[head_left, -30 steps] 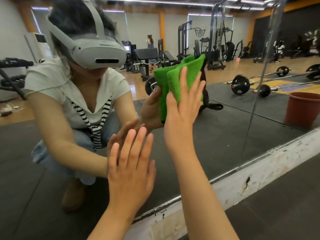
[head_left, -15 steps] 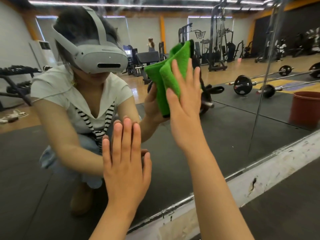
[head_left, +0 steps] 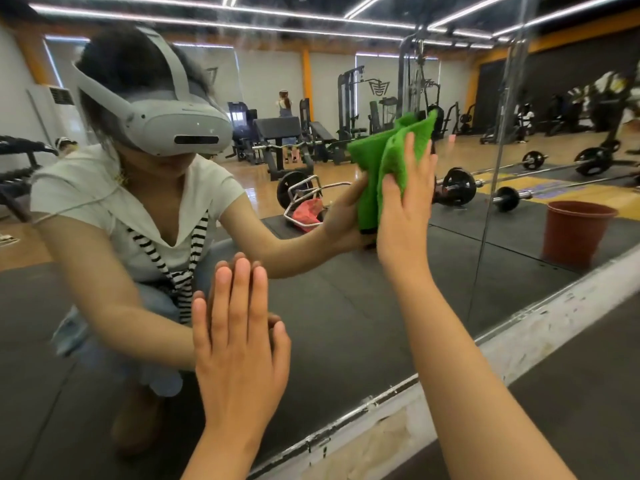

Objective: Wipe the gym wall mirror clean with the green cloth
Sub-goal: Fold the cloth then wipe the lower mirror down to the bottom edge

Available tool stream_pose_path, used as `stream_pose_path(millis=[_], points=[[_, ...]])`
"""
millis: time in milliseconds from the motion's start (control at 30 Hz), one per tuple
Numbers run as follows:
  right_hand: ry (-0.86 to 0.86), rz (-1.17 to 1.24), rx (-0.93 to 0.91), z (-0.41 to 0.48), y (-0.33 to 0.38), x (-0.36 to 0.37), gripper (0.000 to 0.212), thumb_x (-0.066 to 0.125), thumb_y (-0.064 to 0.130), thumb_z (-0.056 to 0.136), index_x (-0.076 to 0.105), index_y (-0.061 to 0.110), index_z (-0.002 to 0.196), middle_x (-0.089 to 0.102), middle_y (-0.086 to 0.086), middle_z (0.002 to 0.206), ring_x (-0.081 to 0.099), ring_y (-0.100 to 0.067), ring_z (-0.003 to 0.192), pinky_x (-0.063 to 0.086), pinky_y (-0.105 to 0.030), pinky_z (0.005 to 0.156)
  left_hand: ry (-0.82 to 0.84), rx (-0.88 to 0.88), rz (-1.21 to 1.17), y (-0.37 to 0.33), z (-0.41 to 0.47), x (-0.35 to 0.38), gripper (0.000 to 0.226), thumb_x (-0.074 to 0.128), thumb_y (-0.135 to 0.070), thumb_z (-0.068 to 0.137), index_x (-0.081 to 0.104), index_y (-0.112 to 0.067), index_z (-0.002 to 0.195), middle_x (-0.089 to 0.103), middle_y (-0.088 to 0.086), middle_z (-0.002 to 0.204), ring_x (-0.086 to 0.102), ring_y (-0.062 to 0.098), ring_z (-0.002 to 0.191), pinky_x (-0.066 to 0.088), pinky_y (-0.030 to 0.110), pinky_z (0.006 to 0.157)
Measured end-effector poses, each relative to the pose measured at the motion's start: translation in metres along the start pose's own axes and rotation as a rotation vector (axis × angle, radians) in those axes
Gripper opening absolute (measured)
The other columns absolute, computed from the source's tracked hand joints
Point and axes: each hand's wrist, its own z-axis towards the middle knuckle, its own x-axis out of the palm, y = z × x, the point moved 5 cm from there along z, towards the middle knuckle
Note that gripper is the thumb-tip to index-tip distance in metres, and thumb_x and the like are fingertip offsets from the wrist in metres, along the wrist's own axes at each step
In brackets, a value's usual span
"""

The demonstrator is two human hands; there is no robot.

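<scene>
At centre right of the frame, the green cloth is pressed flat against the mirror by the right hand, fingers straight. The left hand is laid flat on the glass at lower centre, fingers extended.

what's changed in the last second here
The right hand, fingers flat on the folded green cloth, slid it rightwards across the gym wall mirror, nearer the vertical panel seam. Nothing was grasped or released. The left hand stayed flat on the glass, lower left.
</scene>
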Motion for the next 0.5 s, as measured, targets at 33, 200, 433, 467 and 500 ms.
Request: stream_pose_path(millis=[33,200,433,467,500], points=[[-0.08,0.056,0.109,0.009,-0.014,-0.012,0.063,0.035,0.03,0.094,0.025,0.025,0.156,0.01,-0.002,0.167,0.001,-0.018,0.154,0.002,-0.046,0.125,0.005,0.002,0.001,0.0,0.0,0.0,0.078,0.05,-0.024,0.091,0.017,-0.006,0.16,0.002,0.009,0.169,0.002,0.024,0.156,0.001,0.046,0.126],[-0.008,-0.003,-0.019,0.002,-0.001,-0.001,0.055,0.033,0.026,0.099,0.016,0.036,0.15,0.003,0.005,0.165,-0.005,-0.019,0.154,-0.004,-0.043,0.124,0.001,-0.014,-0.001,-0.001,0.001,0.001,0.078,0.049,-0.023,0.09,0.018,-0.005,0.159,0.001,0.009,0.169,0.001,0.024,0.156,0.0,0.046,0.126],[-0.113,0.031,0.095,0.042,-0.019,-0.022,0.058,0.035,0.024,0.102,0.022,0.021,0.158,0.008,-0.004,0.167,-0.001,-0.02,0.154,0.001,-0.045,0.125,-0.006,-0.053,-0.028,-0.006,0.003,0.001,0.082,0.055,-0.016,0.085,0.02,-0.002,0.158,0.012,0.014,0.167,0.002,0.026,0.156,0.0,0.048,0.126],[-0.151,0.069,0.158,0.043,-0.023,-0.025,0.056,0.035,0.022,0.104,0.021,0.02,0.158,0.008,-0.004,0.167,0.0,-0.02,0.154,0.004,-0.047,0.125,-0.016,-0.051,-0.031,-0.005,0.003,0.002,0.082,0.056,-0.016,0.085,0.021,-0.003,0.158,0.012,0.014,0.167,0.002,0.026,0.156,0.0,0.048,0.126],[-0.171,0.098,0.2,0.04,-0.023,-0.023,0.055,0.034,0.022,0.105,0.021,0.019,0.158,0.008,-0.004,0.167,0.0,-0.02,0.154,0.005,-0.048,0.125,-0.028,-0.052,-0.036,-0.005,0.002,0.002,0.082,0.056,-0.015,0.085,0.021,-0.003,0.158,0.014,0.014,0.167,0.003,0.025,0.156,0.001,0.048,0.126]])
